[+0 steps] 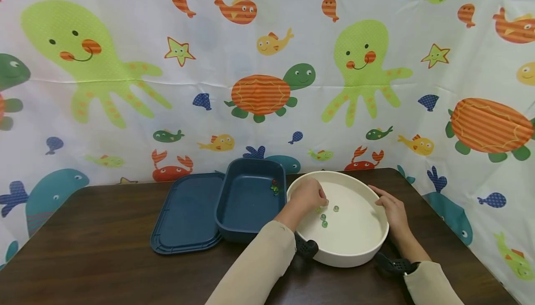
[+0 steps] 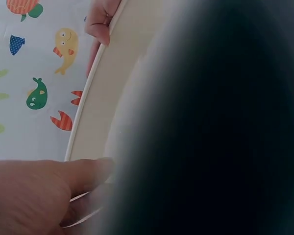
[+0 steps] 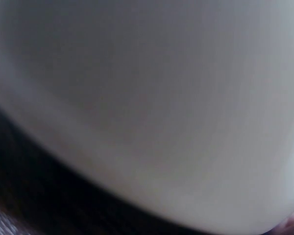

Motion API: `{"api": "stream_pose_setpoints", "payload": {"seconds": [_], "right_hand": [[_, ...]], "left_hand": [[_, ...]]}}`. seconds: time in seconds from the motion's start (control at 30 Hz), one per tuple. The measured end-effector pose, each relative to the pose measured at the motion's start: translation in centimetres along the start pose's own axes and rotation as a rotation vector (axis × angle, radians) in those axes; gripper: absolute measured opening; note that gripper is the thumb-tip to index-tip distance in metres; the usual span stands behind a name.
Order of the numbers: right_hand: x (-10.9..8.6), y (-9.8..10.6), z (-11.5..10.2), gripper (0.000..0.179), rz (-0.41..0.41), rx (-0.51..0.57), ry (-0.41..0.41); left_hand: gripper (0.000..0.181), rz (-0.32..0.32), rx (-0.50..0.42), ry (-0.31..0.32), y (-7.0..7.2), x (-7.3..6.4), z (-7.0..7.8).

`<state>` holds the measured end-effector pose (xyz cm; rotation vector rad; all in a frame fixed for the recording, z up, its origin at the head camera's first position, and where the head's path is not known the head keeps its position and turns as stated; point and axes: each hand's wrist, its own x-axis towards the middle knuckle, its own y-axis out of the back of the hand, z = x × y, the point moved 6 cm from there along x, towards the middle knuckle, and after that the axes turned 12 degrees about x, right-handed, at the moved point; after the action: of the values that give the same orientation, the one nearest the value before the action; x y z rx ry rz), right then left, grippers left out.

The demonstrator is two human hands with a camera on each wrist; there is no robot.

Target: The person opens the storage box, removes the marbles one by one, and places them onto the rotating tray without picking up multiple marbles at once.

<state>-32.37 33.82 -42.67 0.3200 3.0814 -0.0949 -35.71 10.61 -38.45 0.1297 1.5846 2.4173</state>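
Observation:
My left hand (image 1: 308,194) reaches over the left side of a round cream tray (image 1: 355,230) with raised sides. Its fingers point down and bend together near the tray's floor; whether they pinch anything is hidden. Several small green glass marbles (image 1: 324,224) lie just beside and below those fingertips. On the tray's right side, my right hand (image 1: 393,210) holds the rim, thumb over the edge. The left wrist view shows the left thumb (image 2: 90,174) and the right hand (image 2: 102,22) at the far rim; a dark blur covers much of it. Only the tray's blurred side fills most of the right wrist view.
A deep blue rectangular container (image 1: 246,203) stands against the tray's left, with a few small green and red pieces (image 1: 274,187) inside. Left of it lies a flat blue lid (image 1: 188,214), partly under the container. Behind the dark wooden table (image 1: 104,249) hangs a sea-animal curtain (image 1: 259,40).

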Motion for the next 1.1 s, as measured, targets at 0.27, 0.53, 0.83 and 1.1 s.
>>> {"api": "stream_pose_setpoints", "payload": {"seconds": [0.27,0.53,0.83,1.1], "right_hand": [[0.0,-0.1,-0.1,0.053,0.008,-0.006,0.000],[0.1,-0.1,0.1,0.052,0.021,-0.018,-0.005],[-0.2,0.1,0.1,0.052,0.032,-0.001,-0.003],[-0.2,0.1,0.0,0.051,0.030,-0.010,-0.002]], "left_hand": [[0.014,-0.018,0.028,0.019,-0.5,-0.1,-0.1],[0.009,-0.042,0.027,0.031,-0.5,-0.3,-0.1],[0.024,0.029,0.052,-0.005,2.2,-1.5,-0.2],[0.022,0.147,-0.015,-0.016,5.5,-3.1,-2.4]]}}
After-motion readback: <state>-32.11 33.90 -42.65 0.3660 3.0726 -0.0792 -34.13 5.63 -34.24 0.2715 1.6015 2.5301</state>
